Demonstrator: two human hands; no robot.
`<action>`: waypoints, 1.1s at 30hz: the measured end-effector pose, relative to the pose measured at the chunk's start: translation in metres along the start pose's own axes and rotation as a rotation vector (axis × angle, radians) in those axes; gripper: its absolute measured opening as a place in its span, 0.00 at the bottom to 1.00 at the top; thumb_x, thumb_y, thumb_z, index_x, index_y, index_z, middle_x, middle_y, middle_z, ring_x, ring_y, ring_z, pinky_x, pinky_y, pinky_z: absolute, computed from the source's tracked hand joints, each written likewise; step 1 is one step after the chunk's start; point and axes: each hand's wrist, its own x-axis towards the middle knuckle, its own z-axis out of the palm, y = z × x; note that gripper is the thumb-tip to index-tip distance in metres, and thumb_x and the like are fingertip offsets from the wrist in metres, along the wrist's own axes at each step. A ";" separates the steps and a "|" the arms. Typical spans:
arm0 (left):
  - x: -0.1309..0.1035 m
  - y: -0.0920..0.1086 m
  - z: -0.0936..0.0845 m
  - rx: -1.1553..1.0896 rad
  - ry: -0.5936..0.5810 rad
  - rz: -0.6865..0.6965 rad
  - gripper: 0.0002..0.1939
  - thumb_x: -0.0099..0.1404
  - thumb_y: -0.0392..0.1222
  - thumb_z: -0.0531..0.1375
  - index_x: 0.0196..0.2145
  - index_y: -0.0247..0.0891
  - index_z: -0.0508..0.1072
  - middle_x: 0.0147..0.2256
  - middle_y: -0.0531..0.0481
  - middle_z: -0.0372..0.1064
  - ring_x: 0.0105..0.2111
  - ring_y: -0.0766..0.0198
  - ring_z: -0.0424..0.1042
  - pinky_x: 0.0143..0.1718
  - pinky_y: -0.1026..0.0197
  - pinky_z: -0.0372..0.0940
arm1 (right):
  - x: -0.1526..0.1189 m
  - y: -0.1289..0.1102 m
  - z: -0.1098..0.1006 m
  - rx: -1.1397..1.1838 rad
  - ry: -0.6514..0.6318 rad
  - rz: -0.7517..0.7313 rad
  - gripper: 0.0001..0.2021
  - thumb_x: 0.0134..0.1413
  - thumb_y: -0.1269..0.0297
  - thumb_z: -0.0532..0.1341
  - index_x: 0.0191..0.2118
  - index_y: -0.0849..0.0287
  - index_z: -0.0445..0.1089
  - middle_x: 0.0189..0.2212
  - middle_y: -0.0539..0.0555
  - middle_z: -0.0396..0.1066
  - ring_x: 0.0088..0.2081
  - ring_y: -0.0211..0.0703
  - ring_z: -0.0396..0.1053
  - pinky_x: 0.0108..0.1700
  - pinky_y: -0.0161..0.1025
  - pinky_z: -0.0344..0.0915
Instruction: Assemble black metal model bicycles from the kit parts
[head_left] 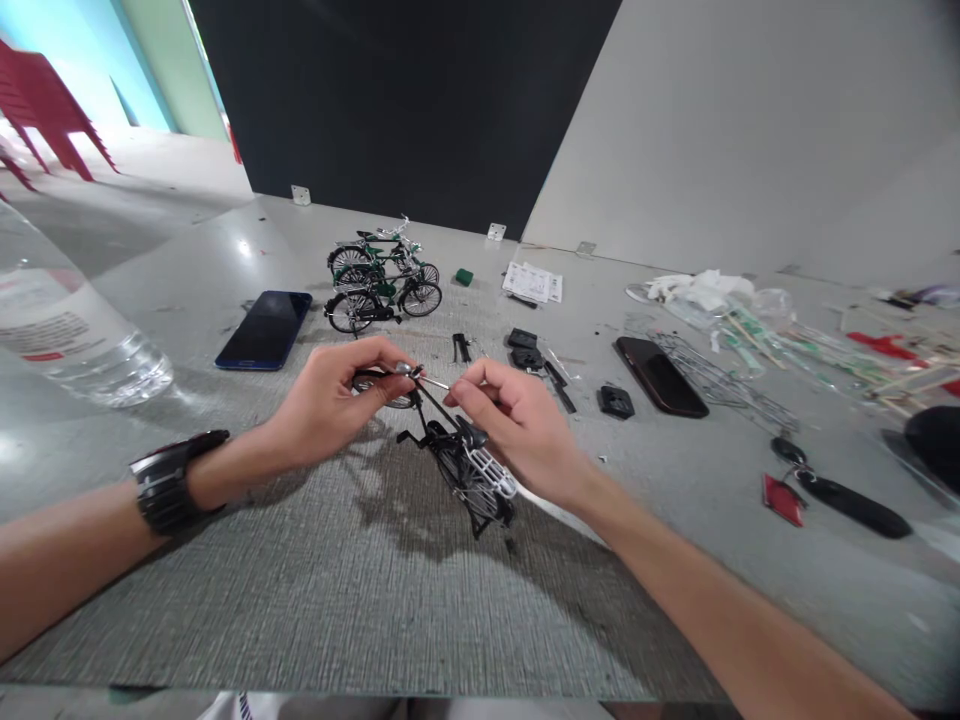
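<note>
1. Black model bicycle (450, 463), one, with silvery rear rack (491, 472). Held tilted above the near part of the desk (300, 600), between the two hands; its rear end is pointed toward the wearer.
2. Left hand (349, 398), wrist banded with a black watch (176, 482). The front end of the black model bicycle is pinched between thumb and fingers, near the handlebar area.
3. Right hand (521, 425). A thin silvery rod (436, 383) is gripped at the fingertips, its far end directed at the bicycle's front; whether contact is made there cannot be told.
4. Assembled model bicycles (384, 283), black and green, grouped upright beyond the left hand.
5. Green block (464, 277), small, placed right of that group; printed papers (532, 283) are laid farther right.
6. Black parts (525, 348), loose, scattered beyond the right hand; a square black piece (616, 402) is set near the dark phone (660, 376).
7. Blue phone (264, 331), laid flat at left, near a clear bottle (75, 310).
8. Key fob (789, 450), with red tag (782, 499) and black strap (855, 507), placed at right.
</note>
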 end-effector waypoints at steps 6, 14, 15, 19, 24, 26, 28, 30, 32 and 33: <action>0.000 0.001 0.004 -0.199 -0.018 -0.076 0.05 0.67 0.40 0.63 0.37 0.36 0.75 0.31 0.50 0.77 0.31 0.64 0.77 0.33 0.65 0.71 | -0.004 0.007 -0.007 -0.402 0.011 -0.340 0.09 0.72 0.63 0.50 0.43 0.59 0.65 0.26 0.48 0.69 0.23 0.34 0.61 0.25 0.33 0.55; -0.003 0.002 0.009 -0.279 -0.006 -0.113 0.06 0.66 0.40 0.63 0.36 0.35 0.74 0.32 0.49 0.76 0.32 0.63 0.75 0.33 0.64 0.70 | -0.010 0.016 -0.010 -0.820 0.097 -0.630 0.10 0.71 0.71 0.47 0.48 0.59 0.65 0.33 0.51 0.77 0.24 0.35 0.64 0.23 0.38 0.48; -0.003 0.002 0.009 -0.270 -0.005 -0.113 0.06 0.65 0.40 0.64 0.37 0.35 0.74 0.31 0.49 0.76 0.31 0.63 0.75 0.33 0.64 0.70 | -0.010 0.016 -0.009 -0.759 0.074 -0.603 0.10 0.72 0.70 0.47 0.46 0.59 0.65 0.34 0.52 0.77 0.25 0.35 0.65 0.24 0.37 0.49; -0.004 0.002 0.010 -0.238 0.006 -0.111 0.06 0.65 0.40 0.64 0.37 0.36 0.75 0.31 0.49 0.76 0.31 0.62 0.76 0.32 0.62 0.71 | -0.013 0.014 -0.002 -0.471 0.061 -0.432 0.06 0.69 0.66 0.51 0.43 0.57 0.64 0.28 0.47 0.70 0.23 0.33 0.59 0.25 0.33 0.51; -0.004 0.003 0.007 -0.145 0.002 -0.090 0.05 0.65 0.40 0.62 0.36 0.37 0.76 0.31 0.49 0.77 0.31 0.62 0.76 0.32 0.62 0.70 | -0.009 0.006 0.005 -0.060 0.050 -0.136 0.11 0.70 0.58 0.54 0.36 0.56 0.64 0.23 0.44 0.58 0.22 0.33 0.53 0.25 0.33 0.51; -0.003 0.004 0.004 -0.085 -0.003 -0.070 0.05 0.66 0.40 0.62 0.36 0.38 0.76 0.31 0.49 0.78 0.31 0.62 0.76 0.32 0.62 0.70 | -0.006 0.003 0.007 0.115 0.010 0.022 0.13 0.69 0.53 0.57 0.35 0.56 0.65 0.21 0.43 0.56 0.22 0.33 0.52 0.24 0.33 0.50; -0.003 0.004 0.003 -0.027 0.003 -0.045 0.05 0.66 0.40 0.61 0.37 0.38 0.77 0.31 0.49 0.78 0.31 0.62 0.76 0.32 0.62 0.69 | -0.003 0.001 0.007 0.236 -0.045 0.119 0.15 0.68 0.50 0.57 0.36 0.56 0.66 0.20 0.43 0.54 0.21 0.33 0.51 0.22 0.33 0.48; -0.002 0.003 0.003 -0.002 0.018 -0.036 0.05 0.67 0.41 0.62 0.37 0.38 0.77 0.32 0.49 0.79 0.32 0.61 0.77 0.33 0.62 0.69 | -0.002 0.001 0.005 0.239 -0.049 0.122 0.16 0.68 0.49 0.57 0.36 0.57 0.67 0.21 0.43 0.55 0.21 0.33 0.52 0.22 0.33 0.48; -0.003 0.003 0.005 -0.032 0.029 -0.050 0.06 0.67 0.42 0.62 0.37 0.38 0.77 0.32 0.49 0.78 0.32 0.61 0.77 0.34 0.62 0.70 | -0.001 0.003 0.000 0.107 -0.012 0.050 0.15 0.69 0.51 0.56 0.37 0.57 0.66 0.22 0.44 0.59 0.22 0.34 0.54 0.24 0.33 0.50; -0.003 0.003 0.007 -0.062 0.030 -0.063 0.06 0.67 0.42 0.62 0.38 0.37 0.76 0.33 0.49 0.78 0.32 0.61 0.77 0.34 0.61 0.71 | -0.001 0.005 -0.003 0.011 -0.003 0.003 0.13 0.70 0.53 0.55 0.39 0.57 0.66 0.22 0.45 0.61 0.22 0.34 0.55 0.25 0.34 0.51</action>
